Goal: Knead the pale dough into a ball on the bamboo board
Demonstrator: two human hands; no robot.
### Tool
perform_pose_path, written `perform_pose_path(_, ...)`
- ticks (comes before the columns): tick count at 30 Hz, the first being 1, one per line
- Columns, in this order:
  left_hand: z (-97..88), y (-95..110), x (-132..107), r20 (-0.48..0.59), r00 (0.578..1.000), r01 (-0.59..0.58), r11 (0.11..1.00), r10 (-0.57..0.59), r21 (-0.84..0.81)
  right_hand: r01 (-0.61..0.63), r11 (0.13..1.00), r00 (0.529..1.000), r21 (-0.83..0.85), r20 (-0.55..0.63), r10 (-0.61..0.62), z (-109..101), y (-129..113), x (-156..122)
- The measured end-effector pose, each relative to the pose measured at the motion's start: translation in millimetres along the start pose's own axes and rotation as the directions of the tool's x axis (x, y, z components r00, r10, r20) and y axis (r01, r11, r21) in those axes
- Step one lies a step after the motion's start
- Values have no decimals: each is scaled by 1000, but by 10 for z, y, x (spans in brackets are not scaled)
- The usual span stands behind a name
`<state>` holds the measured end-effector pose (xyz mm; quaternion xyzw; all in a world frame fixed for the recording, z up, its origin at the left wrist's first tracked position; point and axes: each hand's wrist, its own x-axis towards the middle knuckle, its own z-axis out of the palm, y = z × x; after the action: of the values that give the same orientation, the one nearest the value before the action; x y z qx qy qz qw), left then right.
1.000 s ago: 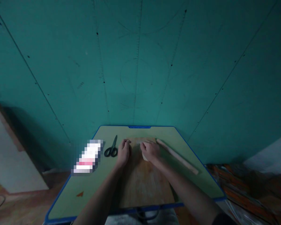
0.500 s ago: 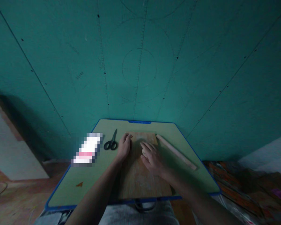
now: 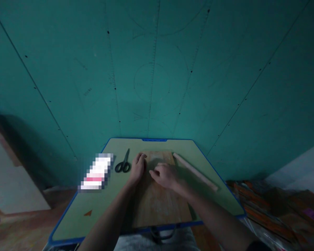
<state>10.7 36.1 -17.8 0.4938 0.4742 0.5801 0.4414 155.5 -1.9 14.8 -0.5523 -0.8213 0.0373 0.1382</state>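
A worn wooden board [image 3: 159, 208] lies lengthwise on a small pale-green table with a blue rim. My left hand [image 3: 138, 168] is at the board's upper left edge, its fingers curled over that edge. On the upper middle of the board rests my right hand [image 3: 165, 175], its fingers folded in. Whatever is beneath or inside the right hand is hidden now. To the right of the board a pale wooden stick [image 3: 196, 172], like a thin rolling pin, lies slantwise. Black-handled scissors [image 3: 124, 164] lie left of my left hand, blades pointing away.
A blurred-out white and pink object [image 3: 96, 172] sits at the table's left side. A small orange triangle [image 3: 88, 213] marks the near left tabletop [image 3: 73, 223]. Behind the table stands a green wall [image 3: 157, 87]. Boxes and clutter [image 3: 274, 205] fill the floor at right.
My right hand has curled its fingers in and shifted slightly left; a pale lump seen under it before is now covered. My left hand stays at the board's edge. The view has tilted up a little.
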Motion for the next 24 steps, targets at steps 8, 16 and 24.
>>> perform_pose_path(8,9,33,-36,19,999,28,1000,-28,10,-100,995,992,14,-70,101,106,52,24)
perform_pose_path(16,14,17,-26,-23,998,59,997,-58,56,-368,725,878,582,-40,478,139,231,327)
perform_pose_path(24,37,89,-59,1,998,60,998,-60,31,-431,443,753,787,43,656,177,459,444)
